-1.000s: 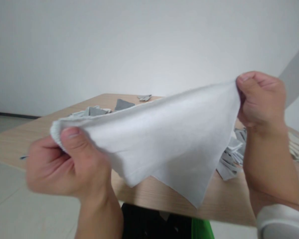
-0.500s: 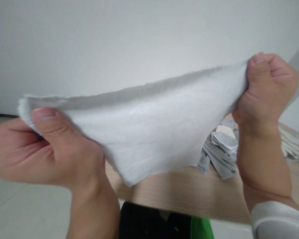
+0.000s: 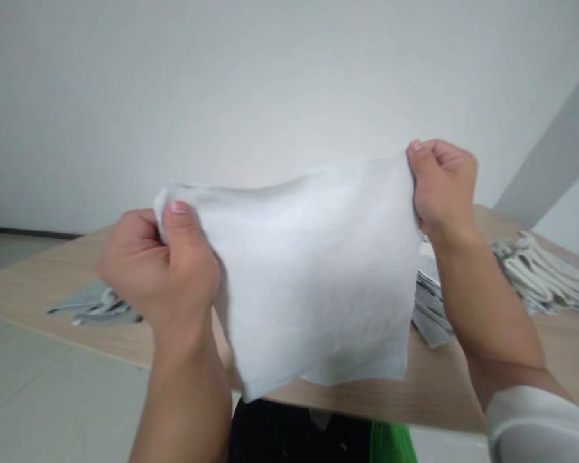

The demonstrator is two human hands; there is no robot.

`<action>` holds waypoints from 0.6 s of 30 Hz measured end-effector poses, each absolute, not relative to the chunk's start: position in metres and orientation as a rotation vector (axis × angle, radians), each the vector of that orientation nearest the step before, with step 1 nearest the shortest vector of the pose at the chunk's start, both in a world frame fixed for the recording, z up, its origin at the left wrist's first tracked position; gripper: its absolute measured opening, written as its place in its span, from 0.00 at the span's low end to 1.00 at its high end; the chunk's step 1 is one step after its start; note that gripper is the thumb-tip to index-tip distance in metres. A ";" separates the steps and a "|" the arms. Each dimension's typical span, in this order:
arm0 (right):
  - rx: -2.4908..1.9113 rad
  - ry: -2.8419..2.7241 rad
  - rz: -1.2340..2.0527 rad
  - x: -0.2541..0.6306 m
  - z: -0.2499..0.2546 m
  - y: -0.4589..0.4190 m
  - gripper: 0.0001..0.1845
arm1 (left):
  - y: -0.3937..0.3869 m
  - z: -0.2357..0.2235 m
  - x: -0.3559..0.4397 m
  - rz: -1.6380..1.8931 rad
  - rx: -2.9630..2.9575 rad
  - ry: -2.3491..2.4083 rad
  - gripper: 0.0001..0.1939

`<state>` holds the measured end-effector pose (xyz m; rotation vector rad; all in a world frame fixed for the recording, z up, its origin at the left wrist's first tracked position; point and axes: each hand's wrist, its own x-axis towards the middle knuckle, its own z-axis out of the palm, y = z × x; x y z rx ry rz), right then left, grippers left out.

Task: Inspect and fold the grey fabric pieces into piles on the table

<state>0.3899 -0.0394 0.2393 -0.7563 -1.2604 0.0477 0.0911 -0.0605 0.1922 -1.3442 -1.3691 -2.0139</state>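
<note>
A white square cloth [image 3: 313, 276] hangs in the air in front of me, above the near edge of a light wooden table [image 3: 569, 347]. My left hand [image 3: 161, 270] is closed on the cloth's upper left corner, thumb on top. My right hand [image 3: 442, 185] pinches the upper right corner, held a little higher than the left. The cloth hangs flat between the two hands and hides the middle of the table behind it.
Grey cloths [image 3: 96, 303] lie on the table at the left. A heap of folded grey pieces [image 3: 427, 308] sits behind my right forearm, and a stack of pale cloths [image 3: 540, 273] lies at the right. A white wall stands behind; tiled floor is at the lower left.
My hands have come closer together and further from my face. The cloth, stretched wide and slanted before, now hangs down squarely between them.
</note>
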 end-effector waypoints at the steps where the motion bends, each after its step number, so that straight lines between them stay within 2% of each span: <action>1: -0.780 -1.256 0.056 0.391 0.236 -0.034 0.18 | -0.054 0.190 0.090 -1.978 -1.355 -1.365 0.13; 10: -0.837 -1.253 -0.151 0.409 0.245 0.024 0.24 | 0.002 0.203 0.095 -2.039 -1.402 -1.261 0.16; 14: -0.737 -1.286 -0.273 0.408 0.254 0.008 0.22 | -0.005 0.210 0.092 -2.117 -1.336 -1.027 0.15; 18: -0.477 -1.294 -0.212 0.401 0.239 -0.029 0.20 | -0.025 0.197 0.083 -2.207 -1.327 -0.869 0.16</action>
